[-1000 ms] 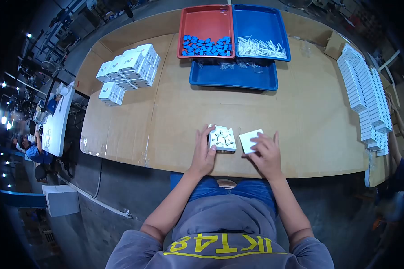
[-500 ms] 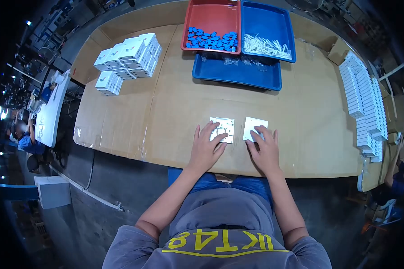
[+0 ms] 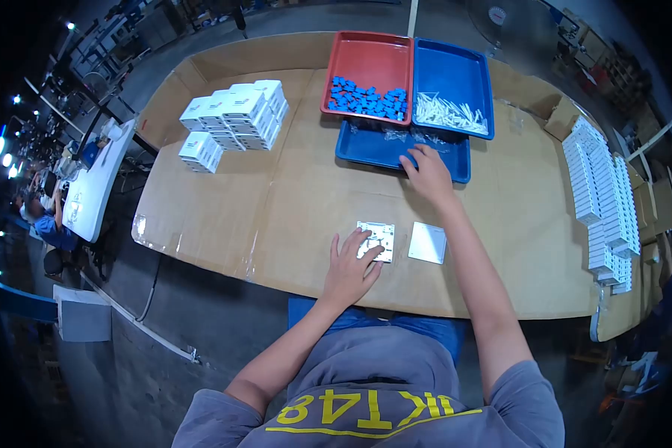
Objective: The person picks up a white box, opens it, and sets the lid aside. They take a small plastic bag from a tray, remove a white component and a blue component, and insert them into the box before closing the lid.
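Observation:
My left hand [image 3: 353,270] lies with spread fingers on a white square plate with raised details [image 3: 381,243]. Beside it on the right, a smooth white square plate [image 3: 428,243] rests on the cardboard-covered table, untouched. My right hand [image 3: 428,173] reaches over the lower blue tray [image 3: 366,148], its fingers apart and nothing visible in them. Behind that tray stand a red tray [image 3: 372,60] with many small blue parts [image 3: 366,100] and a blue tray [image 3: 452,67] with white slender pieces [image 3: 449,113].
White boxes [image 3: 239,108] are stacked at the table's [image 3: 276,216] left. Long rows of white pieces [image 3: 601,194] stand along the right edge. A raised cardboard rim [image 3: 261,52] borders the back. A person [image 3: 50,222] sits at a white table [image 3: 101,179] far left.
My right hand has left the smooth plate and moved forward to the lower blue tray. My left hand stays on the detailed plate. The camera view has shifted, so the table appears lower.

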Tool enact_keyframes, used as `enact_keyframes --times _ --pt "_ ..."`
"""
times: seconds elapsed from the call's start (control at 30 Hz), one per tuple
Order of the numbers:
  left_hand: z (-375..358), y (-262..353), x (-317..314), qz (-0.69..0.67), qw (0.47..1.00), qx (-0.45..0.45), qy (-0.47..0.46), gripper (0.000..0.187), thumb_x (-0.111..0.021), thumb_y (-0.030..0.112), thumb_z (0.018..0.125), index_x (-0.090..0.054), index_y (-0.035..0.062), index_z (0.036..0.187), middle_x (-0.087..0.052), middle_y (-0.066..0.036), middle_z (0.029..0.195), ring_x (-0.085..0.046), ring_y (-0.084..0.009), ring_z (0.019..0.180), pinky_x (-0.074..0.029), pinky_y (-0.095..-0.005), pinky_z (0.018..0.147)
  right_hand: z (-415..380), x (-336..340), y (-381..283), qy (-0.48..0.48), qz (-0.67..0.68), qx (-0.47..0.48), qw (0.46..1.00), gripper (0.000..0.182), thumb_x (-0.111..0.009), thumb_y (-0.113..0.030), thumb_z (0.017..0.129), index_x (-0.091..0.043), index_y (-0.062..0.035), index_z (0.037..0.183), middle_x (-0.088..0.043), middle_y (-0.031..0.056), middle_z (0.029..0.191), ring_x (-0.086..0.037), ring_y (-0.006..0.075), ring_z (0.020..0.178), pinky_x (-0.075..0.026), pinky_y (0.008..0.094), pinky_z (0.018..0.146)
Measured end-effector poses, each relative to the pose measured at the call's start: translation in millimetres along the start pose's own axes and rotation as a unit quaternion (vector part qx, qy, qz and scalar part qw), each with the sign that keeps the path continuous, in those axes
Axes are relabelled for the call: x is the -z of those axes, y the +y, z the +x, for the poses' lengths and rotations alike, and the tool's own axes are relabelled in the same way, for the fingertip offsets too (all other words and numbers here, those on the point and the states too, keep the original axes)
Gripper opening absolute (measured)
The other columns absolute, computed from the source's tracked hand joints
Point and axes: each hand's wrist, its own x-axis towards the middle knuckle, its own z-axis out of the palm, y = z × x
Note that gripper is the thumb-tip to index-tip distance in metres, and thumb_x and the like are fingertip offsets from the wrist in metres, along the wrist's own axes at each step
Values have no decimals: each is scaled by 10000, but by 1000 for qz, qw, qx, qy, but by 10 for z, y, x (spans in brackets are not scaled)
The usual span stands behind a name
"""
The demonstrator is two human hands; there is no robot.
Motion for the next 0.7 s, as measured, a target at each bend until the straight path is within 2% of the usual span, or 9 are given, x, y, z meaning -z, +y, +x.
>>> enact_keyframes --times 0.1,0.13,0.27,0.37,0.4,0.5,0.53,0.63,0.7 --pt "-19 8 16 1 1000 4 -1 295 -697 297 945 -687 195 1222 -525 -104 1429 -431 -316 1457 -229 -668 1196 306 -34 -35 -139 -49 -52 988 707 -515 -613 1019 -622 -48 1431 -436 211 1605 -431 360 1472 -372 472 1199" --pt "-25 1 6 0 1000 4 0 296 -696 298 945 -687 196 1223 -525 -104 1430 -432 -315 1457 -229 -667 1197 399 -30 -51 -185 -44 -74 979 854 -430 -740 991 -582 -55 1477 -312 177 1687 -327 339 1544 -333 466 1231" --pt "-27 -18 -22 0 1000 6 -10 315 -698 306 943 -684 192 1236 -513 -104 1441 -419 -308 1466 -212 -665 1207 525 -144 -34 -212 -85 -81 970 936 -365 -790 978 -556 -27 1487 -354 178 1663 -366 337 1522 -350 497 1215" --pt "-31 -30 6 -4 1000 4 -24 333 -701 314 940 -684 192 1249 -504 -109 1450 -406 -312 1474 -202 -663 1210 594 -173 16 -210 -74 -85 971 921 -366 -778 986 -560 -25 1479 -403 168 1629 -394 336 1499 -375 514 1194" --pt "-10 -36 13 -6 1000 2 -26 339 -702 316 939 -684 194 1254 -502 -112 1453 -404 -315 1475 -200 -661 1211 570 -191 27 -167 -72 -73 981 841 -400 -719 1012 -612 -12 1416 -518 184 1526 -490 340 1418 -429 501 1143" --pt "-3 -17 43 -18 999 3 -26 386 -706 323 932 -667 211 1299 -495 -120 1466 -401 -321 1475 -196 -659 1211 599 -161 141 -153 -13 -50 987 731 -444 -634 1039 -692 9 1283 -616 205 1406 -578 350 1320 -466 485 1091" --pt "6 -5 60 -21 999 4 -31 438 -706 327 928 -638 195 1340 -488 -136 1472 -397 -329 1477 -202 -649 1215 548 -156 172 -74 19 -17 997 574 -564 -510 1037 -736 30 1132 -715 210 1197 -683 368 1130 -523 455 989" --pt "35 15 106 -63 998 9 25 463 -726 285 902 -633 125 1326 -496 -164 1453 -411 -365 1447 -235 -623 1207 398 0 178 -15 222 -41 974 368 -701 -323 1001 -744 40 1051 -760 158 1018 -737 287 951 -565 382 868" --pt "50 -31 147 -107 991 24 72 464 -723 221 905 -615 74 1332 -522 -177 1418 -465 -348 1397 -311 -553 1185 185 179 31 -10 356 -89 930 239 -742 -188 967 -737 38 1045 -754 104 941 -721 198 876 -559 316 806"
